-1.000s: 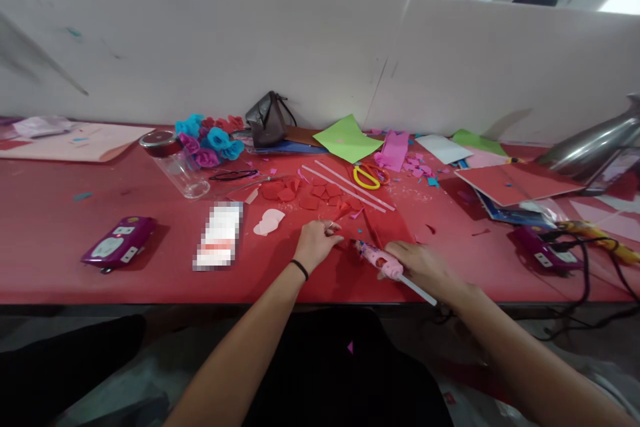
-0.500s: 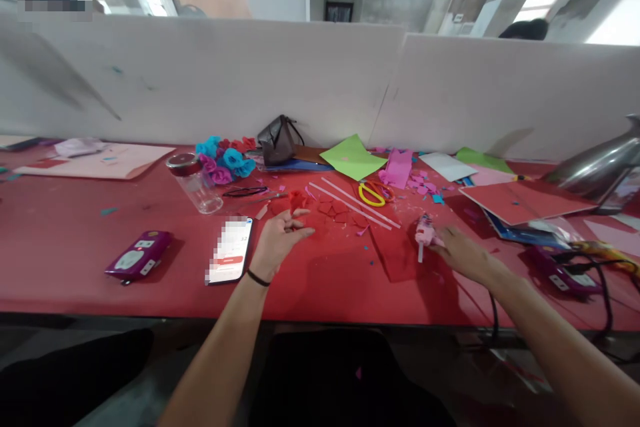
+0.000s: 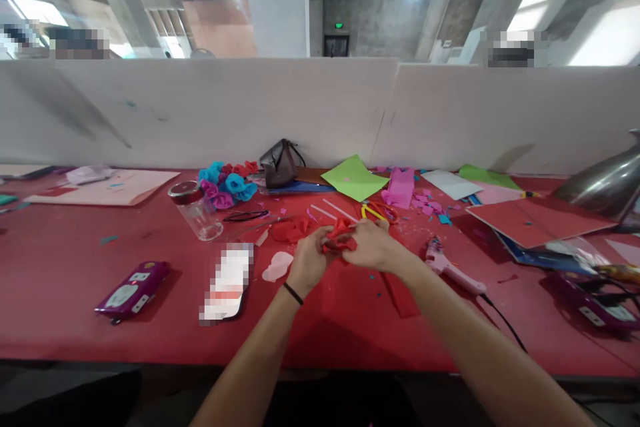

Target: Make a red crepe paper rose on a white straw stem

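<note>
In front of me, above the red table, my left hand [image 3: 311, 259] and my right hand [image 3: 374, 248] meet at a crumpled piece of red crepe paper [image 3: 340, 237]. Fingers of both hands are closed on it, and parts of the paper are hidden behind them. More red crepe paper [image 3: 290, 230] lies just left of the hands. A pale pink rounded paper piece [image 3: 278, 267] rests by my left wrist. To the right of my right arm, a pink hot glue gun [image 3: 455, 273] lies on its side with its black cord trailing away. Yellow-handled scissors [image 3: 375, 211] are partly hidden behind my right hand.
A phone [image 3: 230, 283], a purple power strip [image 3: 134, 290] and a glass jar [image 3: 196, 210] stand at left. Crepe flowers [image 3: 227, 185] and a dark pouch [image 3: 280, 163] sit near the white partition [image 3: 225, 107]. Cardboard sheets [image 3: 540, 220] and a metal kettle [image 3: 600, 173] are at right.
My right hand has let go of the glue gun and moved left to the red crepe paper. My left hand has moved right and closed on that paper. The view has tilted up.
</note>
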The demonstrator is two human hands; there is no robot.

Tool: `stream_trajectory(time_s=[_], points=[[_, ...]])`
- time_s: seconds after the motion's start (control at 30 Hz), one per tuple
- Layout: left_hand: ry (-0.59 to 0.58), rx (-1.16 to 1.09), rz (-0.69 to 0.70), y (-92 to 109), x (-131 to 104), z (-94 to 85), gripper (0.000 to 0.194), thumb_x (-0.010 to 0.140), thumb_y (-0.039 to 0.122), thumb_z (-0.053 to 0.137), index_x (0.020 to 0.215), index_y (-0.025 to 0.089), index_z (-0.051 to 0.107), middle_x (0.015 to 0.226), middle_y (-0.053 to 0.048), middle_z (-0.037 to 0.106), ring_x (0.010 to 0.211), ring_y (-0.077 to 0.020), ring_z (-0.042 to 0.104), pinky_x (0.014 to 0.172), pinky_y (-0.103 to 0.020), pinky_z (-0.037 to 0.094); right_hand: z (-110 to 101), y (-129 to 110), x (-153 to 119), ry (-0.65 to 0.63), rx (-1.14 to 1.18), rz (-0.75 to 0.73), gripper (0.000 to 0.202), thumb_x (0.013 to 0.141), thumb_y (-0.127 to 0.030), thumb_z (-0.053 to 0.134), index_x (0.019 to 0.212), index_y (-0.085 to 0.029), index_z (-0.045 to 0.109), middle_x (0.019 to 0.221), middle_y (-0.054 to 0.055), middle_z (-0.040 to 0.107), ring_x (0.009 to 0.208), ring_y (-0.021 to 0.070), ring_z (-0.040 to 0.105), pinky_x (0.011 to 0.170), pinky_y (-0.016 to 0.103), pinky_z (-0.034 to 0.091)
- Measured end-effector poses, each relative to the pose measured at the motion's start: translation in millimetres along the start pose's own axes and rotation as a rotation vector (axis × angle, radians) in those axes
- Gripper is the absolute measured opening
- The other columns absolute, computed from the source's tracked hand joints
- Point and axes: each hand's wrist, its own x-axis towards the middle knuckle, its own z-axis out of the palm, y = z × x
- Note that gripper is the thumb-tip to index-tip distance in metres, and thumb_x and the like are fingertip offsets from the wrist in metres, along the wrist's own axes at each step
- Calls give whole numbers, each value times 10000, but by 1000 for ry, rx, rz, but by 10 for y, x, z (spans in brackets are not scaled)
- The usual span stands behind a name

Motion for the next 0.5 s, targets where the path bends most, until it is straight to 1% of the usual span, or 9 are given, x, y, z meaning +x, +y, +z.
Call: stream_trajectory(time_s=[0.07, 0.13, 0.2, 0.27, 0.33, 0.37, 0.43, 0.47, 0.5], points=[[-44, 75, 26, 0, 53, -7, 349, 596, 62, 635, 929, 164, 666, 689, -3, 673, 615, -136, 575, 590, -233, 422, 29, 22, 80, -36, -27, 27, 216, 751, -318, 510, 760, -248, 715, 781, 53, 707, 837, 243, 612, 732, 349, 333], [-52, 107, 27, -18, 104, -6, 358, 601, 55, 625, 939, 168, 658, 654, 8, 658, 559, -120, 534, 555, -230, 400, 28, 59, 112, -45, -6, 72, 247, 778, -331, 490, 718, -239, 712, 746, 51, 704, 789, 225, 617, 708, 338, 321], [-51, 73, -5, -56, 155, 15, 334, 605, 66, 633, 924, 167, 642, 609, 18, 629, 506, -104, 481, 522, -228, 375, 14, 106, 124, -33, 54, 101, 252, 781, -318, 501, 683, -227, 714, 726, 52, 706, 779, 215, 621, 692, 321, 317], [-33, 39, -55, -101, 202, 47, 337, 595, 91, 663, 921, 169, 619, 625, 22, 618, 464, -80, 417, 487, -223, 338, 24, 171, 136, 7, 167, 113, 219, 757, -288, 535, 663, -217, 720, 709, 46, 708, 774, 207, 624, 674, 302, 324], [-2, 14, -86, -139, 238, 70, 387, 577, 133, 702, 945, 181, 589, 746, 17, 633, 451, -55, 361, 465, -218, 304, 87, 264, 161, 112, 371, 142, 199, 737, -298, 566, 662, -206, 726, 683, 32, 704, 748, 198, 625, 659, 287, 346], [20, -9, -85, -154, 250, 74, 380, 594, 170, 706, 951, 187, 575, 817, 11, 632, 458, -48, 350, 465, -217, 298, 139, 319, 179, 195, 517, 171, 206, 731, -327, 578, 672, -201, 729, 672, 24, 701, 731, 194, 624, 656, 283, 363], [64, -91, -66, -175, 261, 70, 278, 695, 280, 657, 937, 189, 555, 903, -7, 618, 491, -50, 357, 487, -216, 311, 267, 434, 220, 399, 867, 252, 243, 700, -403, 611, 695, -194, 734, 672, 14, 701, 706, 185, 622, 660, 282, 405], [79, -139, -56, -181, 262, 63, 221, 759, 335, 600, 915, 186, 552, 903, -14, 614, 509, -57, 363, 503, -217, 321, 332, 485, 238, 496, 1047, 305, 253, 664, -428, 642, 699, -194, 734, 679, 11, 704, 698, 179, 622, 666, 284, 424], [86, -181, -50, -185, 260, 56, 213, 809, 382, 542, 884, 183, 555, 882, -19, 611, 525, -65, 366, 520, -219, 329, 391, 528, 253, 573, 1209, 357, 257, 616, -437, 682, 693, -196, 731, 683, 9, 705, 691, 172, 621, 671, 285, 440]])
